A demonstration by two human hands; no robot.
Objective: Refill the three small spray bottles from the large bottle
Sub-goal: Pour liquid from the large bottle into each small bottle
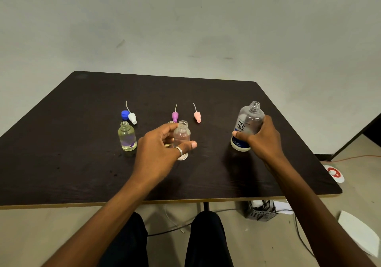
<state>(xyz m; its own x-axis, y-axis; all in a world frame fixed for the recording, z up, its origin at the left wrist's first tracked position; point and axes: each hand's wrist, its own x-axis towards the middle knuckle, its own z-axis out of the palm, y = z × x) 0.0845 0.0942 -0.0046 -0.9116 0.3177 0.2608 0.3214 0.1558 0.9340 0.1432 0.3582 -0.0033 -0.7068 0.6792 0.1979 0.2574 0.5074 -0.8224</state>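
Near the middle of the dark table (82,174) a small clear bottle (183,137) stands with its neck open and looks close to empty. The left hand (160,149) is curled round it, thumb across the front and fingers behind. Well apart to the right, the large bottle (246,128) is uncapped and leans slightly, its base at or just above the tabletop, and the right hand (263,137) is wrapped firmly round its lower half. A second small bottle (170,123) is mostly hidden behind the left hand, and a third small bottle (127,137) further left holds yellowish liquid. Beyond them lie a white spray top (132,118), a purple spray top (175,115), a pink spray top (197,116) and a blue cap (125,114). The step in hand seems to be the pour into the held bottle: the large bottle must next come across, its mouth lined up over the narrow neck, and tip slowly, since a fast pour would likely spill
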